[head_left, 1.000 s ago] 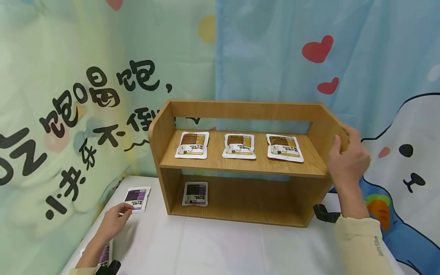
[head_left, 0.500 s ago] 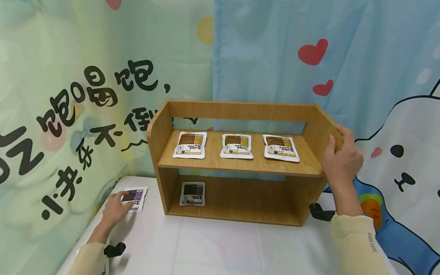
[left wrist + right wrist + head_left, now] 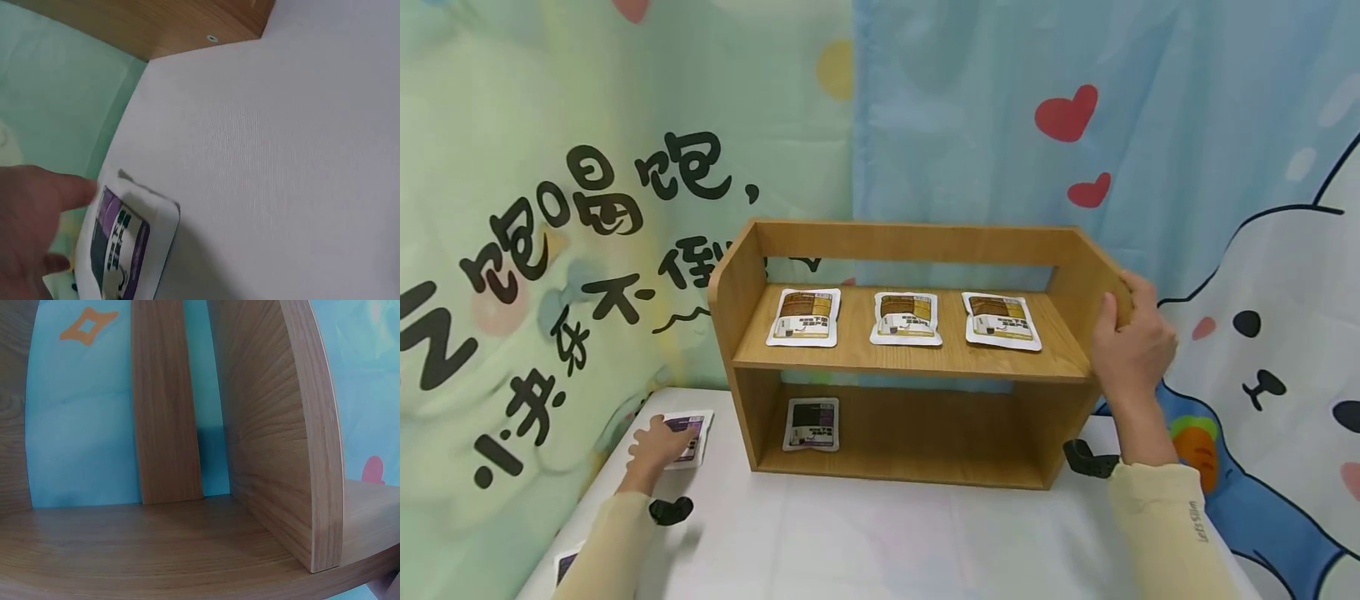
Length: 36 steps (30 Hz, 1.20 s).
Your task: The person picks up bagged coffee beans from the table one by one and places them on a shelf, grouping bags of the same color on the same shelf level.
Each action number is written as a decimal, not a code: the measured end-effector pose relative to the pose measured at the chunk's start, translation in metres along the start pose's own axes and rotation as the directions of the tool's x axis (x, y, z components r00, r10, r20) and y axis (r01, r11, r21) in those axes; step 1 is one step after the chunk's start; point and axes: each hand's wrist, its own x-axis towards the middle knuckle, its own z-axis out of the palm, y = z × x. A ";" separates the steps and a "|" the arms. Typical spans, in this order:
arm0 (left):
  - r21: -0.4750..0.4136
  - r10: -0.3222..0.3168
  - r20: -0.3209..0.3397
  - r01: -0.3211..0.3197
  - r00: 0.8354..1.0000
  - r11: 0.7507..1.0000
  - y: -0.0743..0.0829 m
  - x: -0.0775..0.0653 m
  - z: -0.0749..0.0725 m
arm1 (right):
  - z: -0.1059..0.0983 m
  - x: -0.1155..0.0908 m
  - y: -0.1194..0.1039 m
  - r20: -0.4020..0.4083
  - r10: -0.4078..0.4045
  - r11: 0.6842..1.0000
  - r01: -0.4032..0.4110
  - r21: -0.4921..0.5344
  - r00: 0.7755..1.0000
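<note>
On the white table left of the shelf lies a white pouch (image 3: 697, 437) with a purple-and-black label. My left hand (image 3: 657, 450) is over its left part and hides some of it. In the left wrist view a finger reaches to the edge of the pouch (image 3: 128, 247), with the thumb lower down. My right hand (image 3: 1133, 342) grips the right side panel of a two-tier wooden shelf (image 3: 910, 363), thumb on the front and fingers over the edge. The right wrist view looks onto the shelf's boards (image 3: 275, 425); only a bit of hand shows at its lower right corner.
Three pouches with brown-and-yellow labels, such as the middle pouch (image 3: 906, 318), lie on the upper tier. A dark-labelled pouch (image 3: 812, 424) leans at the lower tier's left. Another pouch (image 3: 566, 563) is partly under my left sleeve. Printed curtains (image 3: 955, 108) stand behind.
My left hand has moved forward and over the purple-labelled pouch from its near edge. My right hand keeps its hold on the shelf. The head view has shifted slightly.
</note>
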 end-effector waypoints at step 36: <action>-0.334 0.161 -0.173 -0.212 0.972 0.918 -0.014 -0.071 0.034 | 0.002 0.000 0.000 0.002 -0.011 1.000 0.011 0.015 1.000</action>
